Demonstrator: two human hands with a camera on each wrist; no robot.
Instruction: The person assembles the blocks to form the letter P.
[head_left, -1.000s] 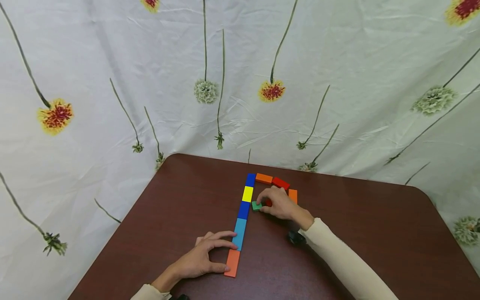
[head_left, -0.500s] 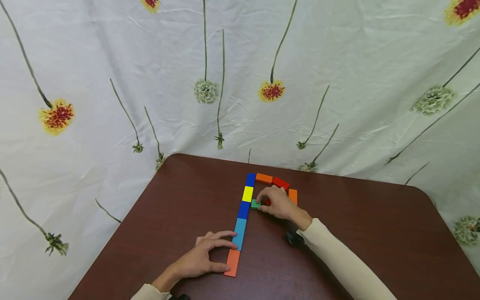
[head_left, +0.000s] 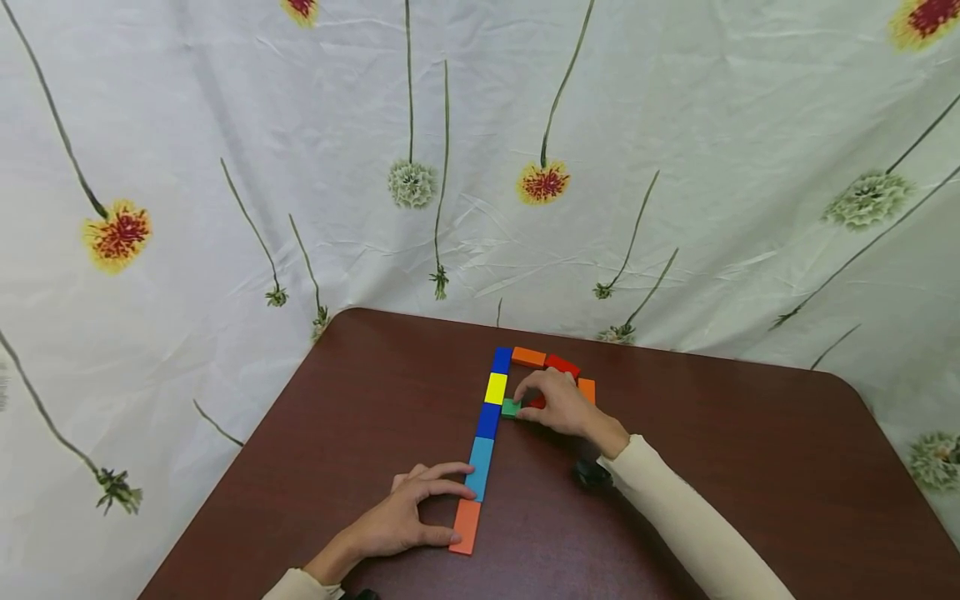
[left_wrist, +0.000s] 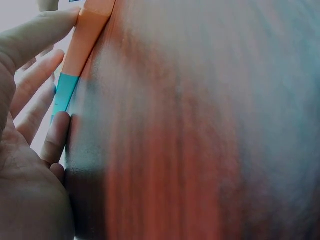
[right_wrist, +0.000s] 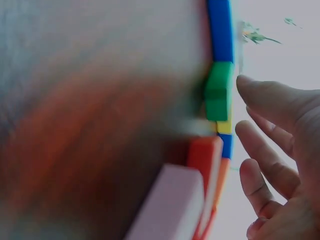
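Observation:
My left hand (head_left: 401,518) lies at the near end of a straight row of flat blocks, fingers spread. Its thumb touches the salmon-orange block (head_left: 466,527) and its fingertips reach the light blue block (head_left: 480,468). Farther up the row come a blue block (head_left: 487,421), a yellow block (head_left: 496,388) and another blue block (head_left: 502,360). My right hand (head_left: 562,404) is over a small green block (head_left: 511,408), which sits against the row's right side. In the right wrist view its fingers are spread, the thumb tip just off the green block (right_wrist: 219,92).
An orange block (head_left: 529,357), a red block (head_left: 562,365) and another orange block (head_left: 587,390) curve from the row's far end. Another red block (right_wrist: 205,160) is partly hidden behind my right hand. The brown table (head_left: 720,467) meets a flowered cloth (head_left: 480,125) behind.
The green block has shifted slightly left and straightened against the row. My right index fingertip has come up a little from it. The left hand has stayed still.

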